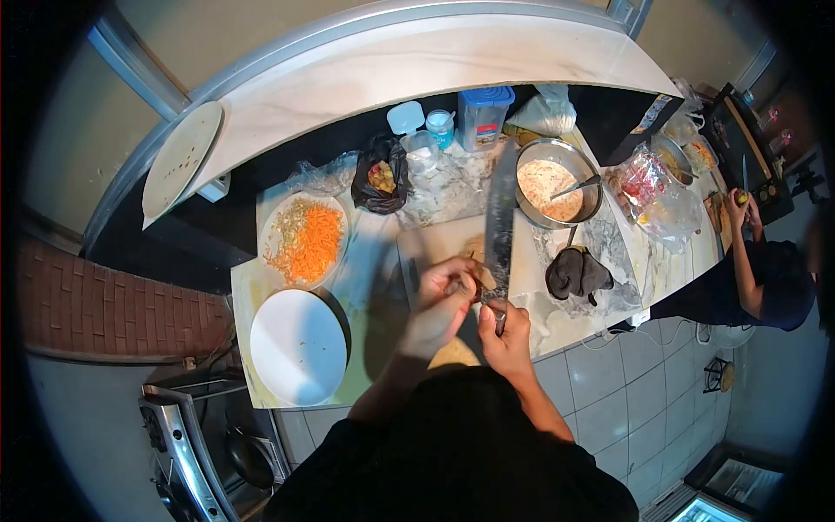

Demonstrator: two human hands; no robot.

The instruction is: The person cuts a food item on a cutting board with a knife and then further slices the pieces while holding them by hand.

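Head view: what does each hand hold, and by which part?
The right hand grips the knife by its handle, blade pointing away. The left hand pinches something small near the blade's base; what it is cannot be told.

One knife [500, 217], one cutting board [435, 244]. Plates — three: one empty [298, 346], one with shredded carrot [304, 239], one leaning on the ledge [181, 158]. One steel bowl [557, 187] of batter — one black bag [380, 174], one dark cloth [578, 272].

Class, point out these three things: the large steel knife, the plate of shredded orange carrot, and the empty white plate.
Large steel knife [500, 217]: head view, middle of the blade.
Plate of shredded orange carrot [271, 219]: head view, bare upper-left rim.
Empty white plate [297, 346]: head view, bare centre.
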